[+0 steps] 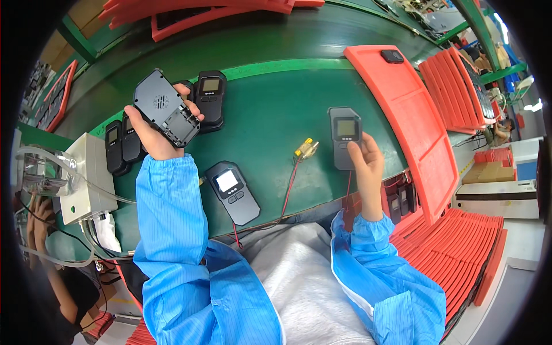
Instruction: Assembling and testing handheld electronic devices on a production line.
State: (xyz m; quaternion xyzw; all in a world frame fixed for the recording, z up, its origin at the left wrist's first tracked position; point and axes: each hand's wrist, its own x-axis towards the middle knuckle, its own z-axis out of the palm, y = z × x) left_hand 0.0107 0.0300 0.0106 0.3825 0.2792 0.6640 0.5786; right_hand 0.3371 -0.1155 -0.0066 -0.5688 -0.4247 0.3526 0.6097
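My left hand grips a dark grey handheld meter, its back turned up. A speaker-like hole pattern and an uncovered compartment show on that back. On the right, my right hand is closed around the lower part of another handheld meter, thumb on its front by the buttons; its screen looks unlit. Between my arms, a third handheld meter lies on the green bench with a bright screen and a red wire at its lower end. A brass-and-yellow connector on red and black wires lies between the meters.
Black meters stand along the bench's back left. A white box with clear tubing is at left, near another person's hand. A red foam tray leans over the right edge; stacked red trays sit below. A belt runs behind.
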